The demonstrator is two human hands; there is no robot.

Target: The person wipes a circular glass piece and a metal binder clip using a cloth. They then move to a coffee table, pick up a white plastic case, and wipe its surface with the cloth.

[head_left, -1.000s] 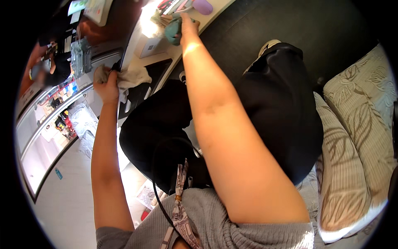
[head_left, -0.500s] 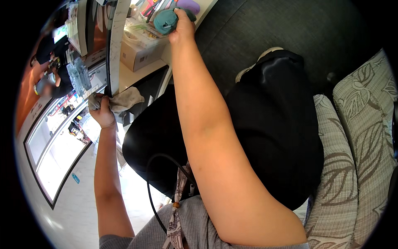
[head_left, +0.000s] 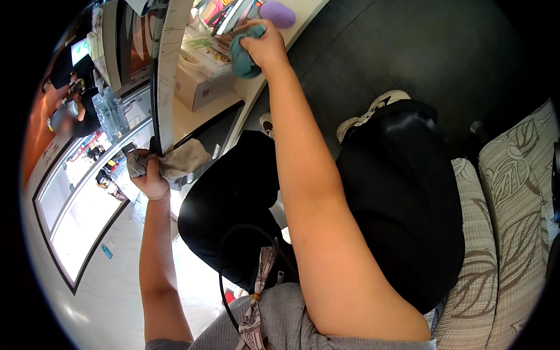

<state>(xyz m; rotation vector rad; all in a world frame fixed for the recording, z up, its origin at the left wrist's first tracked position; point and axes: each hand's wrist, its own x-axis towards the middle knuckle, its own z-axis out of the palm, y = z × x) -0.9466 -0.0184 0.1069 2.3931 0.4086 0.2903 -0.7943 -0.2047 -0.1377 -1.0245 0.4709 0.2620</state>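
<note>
My left hand (head_left: 153, 182) is closed around a grey-beige cloth (head_left: 185, 158), pressed against the end of a dark-edged upright panel (head_left: 165, 87). One end of the cloth hangs out to the right of my thumb. Farther up, my right hand (head_left: 269, 48) grips a teal cloth (head_left: 245, 57), bunched into a ball, with the fingers curled over its top. It is held in front of the shelf with the small items, near a purple oval object (head_left: 277, 14). Whether the teal cloth touches anything there, I cannot tell.
A cardboard box (head_left: 201, 87) stands on the pale shelf (head_left: 182, 119) beside the panel. Pens and other small items crowd the shelf's far end. A leaf-patterned seat (head_left: 513, 192) is at the right. Far left, people sit near clear bottles (head_left: 111, 111) and a glass display case (head_left: 70, 224).
My right hand has come slightly nearer and to the right, its fingers now wrapped over the teal cloth. The whole view has shifted a little; my left hand still grips its cloth at the panel.
</note>
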